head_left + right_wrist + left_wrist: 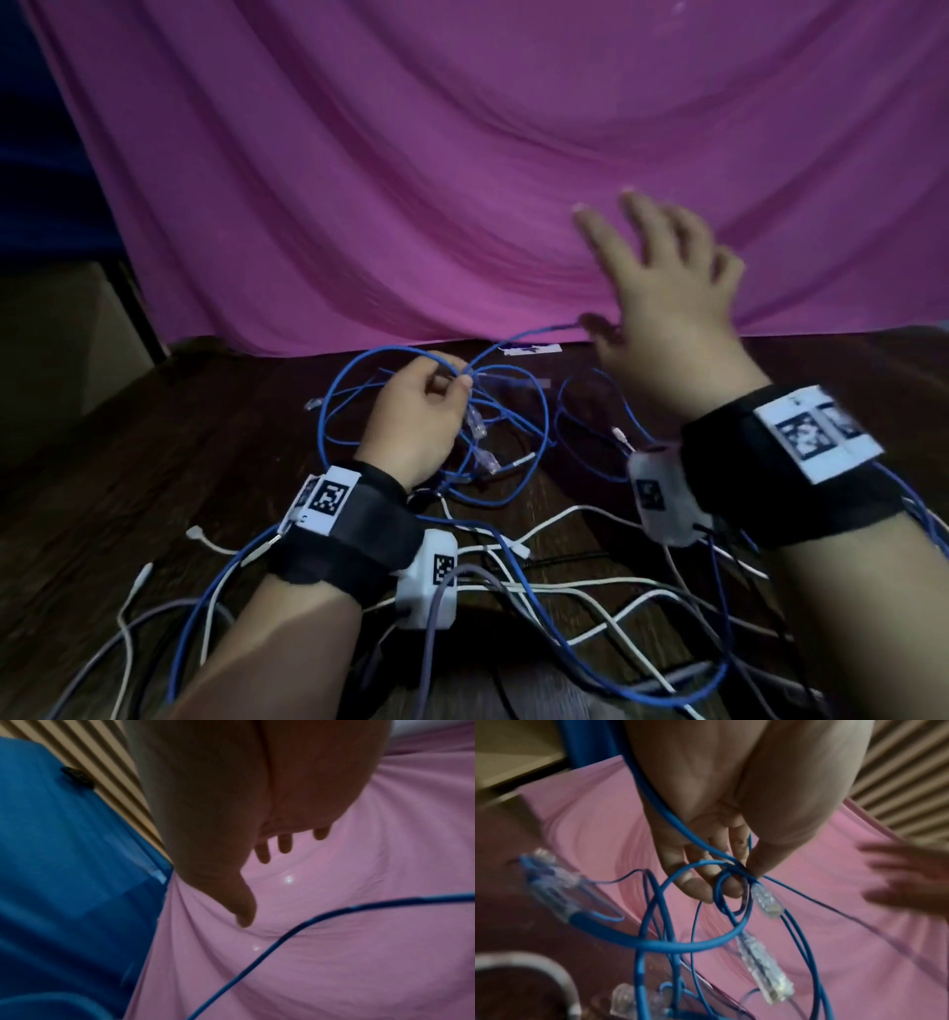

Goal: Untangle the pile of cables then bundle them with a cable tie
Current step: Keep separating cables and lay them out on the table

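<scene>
Dim light, pink draped cloth (pixel 411 180) filling twelve o'clock, dark wooden table (pixel 154 462) below, blue fabric (pixel 64 862) and slatted panel (pixel 107 760) at ten o'clock

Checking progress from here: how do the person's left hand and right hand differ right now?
The left hand is low over the dark wooden table, its thumb and fingers pinching thin blue network cables at a crossing. The right hand is raised before the pink cloth backdrop, fingers spread, gripping nothing. Both wear black wrist straps with white marker tags.
</scene>
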A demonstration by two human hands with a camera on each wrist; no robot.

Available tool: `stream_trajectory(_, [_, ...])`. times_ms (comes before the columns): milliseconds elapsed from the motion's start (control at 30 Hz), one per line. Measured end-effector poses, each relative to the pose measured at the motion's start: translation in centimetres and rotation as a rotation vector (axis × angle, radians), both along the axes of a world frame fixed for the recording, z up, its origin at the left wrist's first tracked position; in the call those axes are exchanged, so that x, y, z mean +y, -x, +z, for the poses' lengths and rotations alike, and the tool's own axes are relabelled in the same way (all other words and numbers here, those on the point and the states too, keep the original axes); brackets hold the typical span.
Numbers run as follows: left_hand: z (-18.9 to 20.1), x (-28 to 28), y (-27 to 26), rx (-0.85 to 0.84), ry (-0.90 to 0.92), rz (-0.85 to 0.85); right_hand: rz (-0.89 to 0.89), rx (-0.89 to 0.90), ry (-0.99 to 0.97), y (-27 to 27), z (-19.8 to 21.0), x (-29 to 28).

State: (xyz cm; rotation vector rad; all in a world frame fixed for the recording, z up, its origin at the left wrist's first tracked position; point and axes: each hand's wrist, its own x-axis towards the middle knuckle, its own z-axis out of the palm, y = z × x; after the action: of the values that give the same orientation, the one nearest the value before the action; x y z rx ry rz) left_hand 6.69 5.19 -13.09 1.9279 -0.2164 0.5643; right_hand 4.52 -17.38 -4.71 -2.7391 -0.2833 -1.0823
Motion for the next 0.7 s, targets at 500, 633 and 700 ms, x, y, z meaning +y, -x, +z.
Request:
stream_trajectory(500, [-0.1,-0.4,0.5,0.04,-0.038,-0.247,0.012,0.064,-0.279,-1.4,-3.2,1.3])
stream_trajectory(633, [-0.7,0.9,-0.1,0.117,-0.1,0.003,-0.006,-0.081,-0.511,-2.1,-2.0,-1.0])
stream_trajectory(700, [-0.7,2.4,-0.7,0.178,-0.026,0.149,0.034,-0.131,-0.629,-2.2,-1.2,-2.1])
